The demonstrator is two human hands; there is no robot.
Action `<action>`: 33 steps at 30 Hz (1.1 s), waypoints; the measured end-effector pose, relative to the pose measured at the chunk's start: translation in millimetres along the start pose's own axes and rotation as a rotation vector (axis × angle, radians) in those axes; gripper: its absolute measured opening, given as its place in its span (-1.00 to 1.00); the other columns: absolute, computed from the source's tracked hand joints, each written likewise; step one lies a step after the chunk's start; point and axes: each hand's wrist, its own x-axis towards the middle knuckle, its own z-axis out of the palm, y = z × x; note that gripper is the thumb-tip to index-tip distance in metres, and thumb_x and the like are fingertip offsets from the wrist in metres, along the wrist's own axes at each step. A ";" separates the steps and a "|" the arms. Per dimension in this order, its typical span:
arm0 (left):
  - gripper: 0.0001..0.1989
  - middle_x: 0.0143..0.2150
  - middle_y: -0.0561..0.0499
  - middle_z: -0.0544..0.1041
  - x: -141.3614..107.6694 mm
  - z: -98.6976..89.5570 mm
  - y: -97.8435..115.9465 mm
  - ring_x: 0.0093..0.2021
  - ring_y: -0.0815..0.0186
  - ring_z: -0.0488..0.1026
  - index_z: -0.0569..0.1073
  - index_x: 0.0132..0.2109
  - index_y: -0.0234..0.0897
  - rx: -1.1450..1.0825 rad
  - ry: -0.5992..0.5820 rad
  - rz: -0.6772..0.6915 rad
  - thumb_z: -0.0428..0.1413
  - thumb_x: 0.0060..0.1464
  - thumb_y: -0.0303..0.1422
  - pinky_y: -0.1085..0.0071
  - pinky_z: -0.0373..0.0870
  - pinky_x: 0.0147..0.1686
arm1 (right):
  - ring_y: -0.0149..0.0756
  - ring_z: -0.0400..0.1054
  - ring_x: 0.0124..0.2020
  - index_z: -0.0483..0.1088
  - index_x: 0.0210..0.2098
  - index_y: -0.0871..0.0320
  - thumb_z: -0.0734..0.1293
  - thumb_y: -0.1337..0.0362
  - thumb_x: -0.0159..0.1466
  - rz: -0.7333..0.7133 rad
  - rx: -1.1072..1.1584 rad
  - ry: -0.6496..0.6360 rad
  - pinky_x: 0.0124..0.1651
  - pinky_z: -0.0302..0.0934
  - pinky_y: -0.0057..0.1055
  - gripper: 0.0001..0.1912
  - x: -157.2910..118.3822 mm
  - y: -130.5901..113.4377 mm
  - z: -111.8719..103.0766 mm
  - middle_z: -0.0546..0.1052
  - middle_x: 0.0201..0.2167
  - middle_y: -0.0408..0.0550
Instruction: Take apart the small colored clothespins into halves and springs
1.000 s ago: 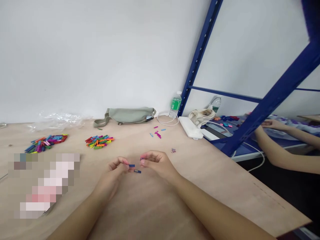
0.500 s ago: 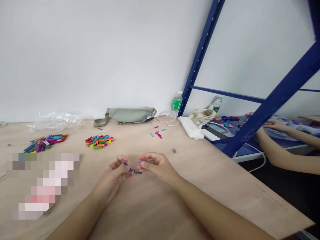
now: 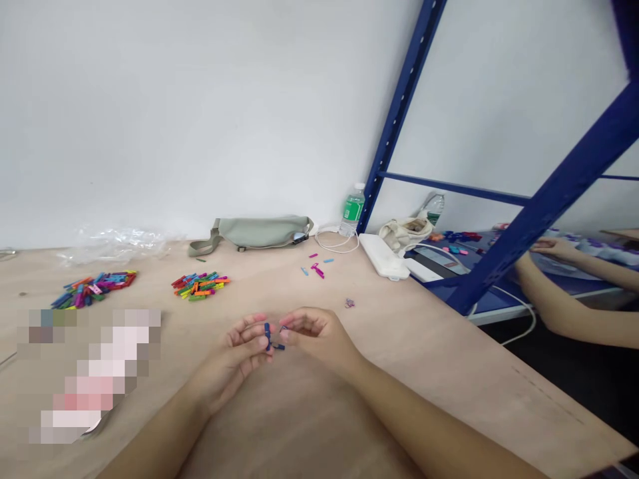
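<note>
My left hand (image 3: 244, 349) pinches a small blue clothespin piece (image 3: 267, 332) upright between thumb and fingertips. A second blue piece (image 3: 279, 346) shows just below the fingertips; whether it is held or lies on the table I cannot tell. Close by on the right, my right hand (image 3: 317, 334) has thumb and forefinger pinched on a tiny metal spring (image 3: 283, 328), mostly covered by the fingers. Beyond both hands lie loose magenta clothespin pieces (image 3: 318, 271) and light blue pieces (image 3: 328, 261). A little clump of metal springs (image 3: 350, 303) rests to the right.
Two piles of coloured clothespins, one at left (image 3: 94, 289) and one nearer the middle (image 3: 200, 286), lie on the wooden table (image 3: 424, 392). Behind are clear plastic (image 3: 114, 245), a grey-green bag (image 3: 264, 233), a bottle (image 3: 353, 209) and a white power bank (image 3: 383, 256). Another person's arms (image 3: 559, 293) are beyond the blue frame.
My left hand has turned the blue piece from slanted to upright and moved slightly right, closer to my right hand. My right hand keeps its pinch.
</note>
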 end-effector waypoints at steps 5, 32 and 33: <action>-0.62 -0.28 0.03 0.47 1.1 -1.4 -0.3 -0.41 0.40 0.43 0.34 -0.14 -0.23 0.003 0.006 0.036 0.18 -0.17 -0.50 0.41 0.34 -0.32 | -0.39 0.36 -0.46 0.40 -0.42 0.20 0.40 0.23 -0.06 0.029 0.041 0.041 -0.36 0.26 -0.45 -0.78 2.3 -1.8 -1.8 0.47 -0.52 -0.13; -0.66 -0.31 0.02 0.51 4.5 -4.7 -6.3 -0.30 0.30 0.44 0.45 -0.24 -0.24 0.106 0.033 0.090 0.24 -0.28 -0.50 0.34 0.30 -0.19 | -0.36 0.36 -0.44 0.35 -0.36 0.20 0.34 0.20 0.02 0.068 0.006 -0.058 -0.35 0.24 -0.42 -0.77 -3.2 -4.9 7.0 0.46 -0.49 -0.10; -0.66 -0.30 0.02 0.51 4.3 -4.7 -6.4 -0.29 0.29 0.44 0.44 -0.24 -0.24 0.110 0.022 0.089 0.23 -0.27 -0.50 0.33 0.30 -0.18 | -0.37 0.36 -0.43 0.34 -0.32 0.19 0.33 0.21 0.04 0.050 0.005 -0.053 -0.34 0.25 -0.42 -0.77 -3.6 -4.6 7.8 0.46 -0.47 -0.10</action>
